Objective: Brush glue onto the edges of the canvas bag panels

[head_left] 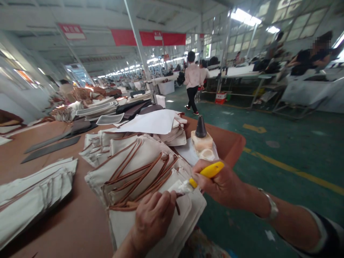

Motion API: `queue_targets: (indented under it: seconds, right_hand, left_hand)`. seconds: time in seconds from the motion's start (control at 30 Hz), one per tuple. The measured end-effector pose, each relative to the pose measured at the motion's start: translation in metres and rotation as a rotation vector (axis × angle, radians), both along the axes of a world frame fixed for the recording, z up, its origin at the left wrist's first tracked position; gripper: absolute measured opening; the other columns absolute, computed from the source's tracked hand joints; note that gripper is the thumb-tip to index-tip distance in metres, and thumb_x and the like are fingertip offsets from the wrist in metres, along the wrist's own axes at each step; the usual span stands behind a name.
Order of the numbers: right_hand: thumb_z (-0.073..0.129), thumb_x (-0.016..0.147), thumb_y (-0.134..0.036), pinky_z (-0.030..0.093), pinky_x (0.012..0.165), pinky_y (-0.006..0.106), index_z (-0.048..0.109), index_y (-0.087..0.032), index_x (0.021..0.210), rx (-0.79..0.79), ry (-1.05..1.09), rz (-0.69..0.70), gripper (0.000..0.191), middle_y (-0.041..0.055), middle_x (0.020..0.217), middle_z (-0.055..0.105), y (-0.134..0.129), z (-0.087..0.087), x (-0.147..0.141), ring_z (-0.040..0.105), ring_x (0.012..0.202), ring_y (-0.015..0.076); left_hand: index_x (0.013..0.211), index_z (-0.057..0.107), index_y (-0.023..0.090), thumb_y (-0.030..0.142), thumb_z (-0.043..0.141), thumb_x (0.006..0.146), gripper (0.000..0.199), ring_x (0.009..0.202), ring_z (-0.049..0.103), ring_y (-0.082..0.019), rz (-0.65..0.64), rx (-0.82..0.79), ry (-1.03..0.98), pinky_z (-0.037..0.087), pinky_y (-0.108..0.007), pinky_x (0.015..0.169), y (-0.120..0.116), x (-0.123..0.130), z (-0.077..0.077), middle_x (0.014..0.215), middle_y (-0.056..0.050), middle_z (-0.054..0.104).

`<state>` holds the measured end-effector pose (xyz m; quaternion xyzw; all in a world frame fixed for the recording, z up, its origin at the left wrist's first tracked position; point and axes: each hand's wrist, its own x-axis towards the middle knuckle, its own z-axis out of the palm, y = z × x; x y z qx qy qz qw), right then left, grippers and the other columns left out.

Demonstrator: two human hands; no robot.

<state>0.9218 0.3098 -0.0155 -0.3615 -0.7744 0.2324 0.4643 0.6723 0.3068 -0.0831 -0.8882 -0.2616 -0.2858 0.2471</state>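
Observation:
My right hand (219, 182) is closed round the yellow handle of a brush (208, 172). Its bristles, coated in white paste, rest on a white leather piece (172, 186). My left hand (154, 216) has its fingers curled and pressed at the near edge of that piece, beside a thin brown strip; the fingertips are partly hidden. Underneath lies a fanned stack of white panels with brown edging (129, 157). Just beyond my right hand, a glue container with a black cone (201, 129) on top stands on a white sheet.
To the left, another stack of white pieces (37, 193) lies on the brown table (88, 222). Dark strips (51, 148), a white sheet (150, 122) and more piles sit farther back. The table's right edge borders the green floor (268, 154). A person (192, 77) is on the aisle.

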Motion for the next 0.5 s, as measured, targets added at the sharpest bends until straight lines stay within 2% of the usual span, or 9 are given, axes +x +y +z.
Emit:
queue_targets:
  seconds: [0.07, 0.17, 0.27, 0.33, 0.37, 0.43, 0.5]
  right_hand:
    - [0.049, 0.099, -0.024, 0.039, 0.053, 0.022, 0.059, -0.016, 0.081, 0.052, -0.069, -0.053, 0.023, -0.0001, 0.067, 0.056, -0.003, 0.004, 0.004, 0.051, 0.057, 0.0101]
    - [0.051, 0.099, -0.023, 0.043, 0.058, 0.022, 0.06, -0.016, 0.085, 0.125, -0.007, -0.128, 0.019, 0.0016, 0.074, 0.061, -0.006, 0.006, 0.004, 0.055, 0.063, 0.0109]
    - [0.049, 0.1, -0.024, 0.043, 0.057, 0.022, 0.06, -0.016, 0.084, 0.058, 0.015, -0.006, 0.021, 0.0016, 0.071, 0.059, -0.007, 0.0, -0.001, 0.054, 0.061, 0.0109]
    - [0.049, 0.1, -0.026, 0.042, 0.053, 0.022, 0.06, -0.016, 0.081, 0.0, -0.013, 0.026, 0.024, 0.0017, 0.069, 0.059, -0.008, -0.004, -0.001, 0.053, 0.058, 0.0111]
    - [0.05, 0.099, -0.028, 0.041, 0.051, 0.022, 0.06, -0.016, 0.08, -0.015, -0.001, -0.012, 0.024, 0.0018, 0.067, 0.059, -0.01, -0.004, 0.002, 0.052, 0.056, 0.0112]
    - [0.057, 0.097, -0.03, 0.038, 0.045, 0.022, 0.063, -0.017, 0.081, 0.004, 0.147, -0.21, 0.022, 0.0015, 0.065, 0.058, -0.013, 0.002, 0.012, 0.05, 0.05, 0.0111]
    - [0.06, 0.095, -0.033, 0.033, 0.04, 0.023, 0.062, -0.018, 0.084, 0.061, 0.384, -0.439, 0.018, 0.0008, 0.063, 0.054, -0.014, 0.016, 0.03, 0.047, 0.047, 0.0114]
  left_hand:
    - [0.112, 0.065, 0.012, 0.013, 0.048, 0.101, 0.02, 0.069, 0.059, -0.016, -0.001, 0.0, 0.007, 0.041, -0.034, 0.065, -0.001, 0.0, 0.002, 0.084, -0.004, 0.071]
    - [0.11, 0.065, 0.011, 0.013, 0.051, 0.099, 0.017, 0.068, 0.058, -0.016, -0.002, 0.011, 0.018, 0.041, -0.034, 0.063, -0.002, 0.0, 0.003, 0.081, -0.003, 0.07]
    - [0.109, 0.065, 0.013, 0.014, 0.051, 0.099, 0.017, 0.067, 0.057, -0.016, 0.006, 0.009, 0.015, 0.041, -0.033, 0.062, -0.002, -0.001, 0.001, 0.081, -0.003, 0.069]
    - [0.107, 0.066, 0.015, 0.015, 0.051, 0.1, 0.017, 0.067, 0.058, -0.016, 0.027, -0.008, -0.006, 0.042, -0.032, 0.063, -0.001, -0.002, 0.004, 0.079, -0.003, 0.069]
    - [0.105, 0.067, 0.016, 0.015, 0.052, 0.099, 0.016, 0.067, 0.058, -0.015, 0.04, -0.029, -0.034, 0.043, -0.031, 0.063, 0.001, -0.002, 0.008, 0.078, -0.003, 0.068]
    - [0.097, 0.069, 0.017, 0.015, 0.057, 0.097, 0.012, 0.067, 0.059, -0.014, 0.039, -0.112, -0.162, 0.045, -0.027, 0.063, 0.006, 0.0, 0.028, 0.075, -0.002, 0.066]
    - [0.086, 0.069, 0.017, 0.016, 0.066, 0.091, 0.007, 0.065, 0.057, -0.011, 0.004, -0.218, -0.365, 0.044, -0.023, 0.06, 0.015, 0.008, 0.063, 0.072, -0.001, 0.064]
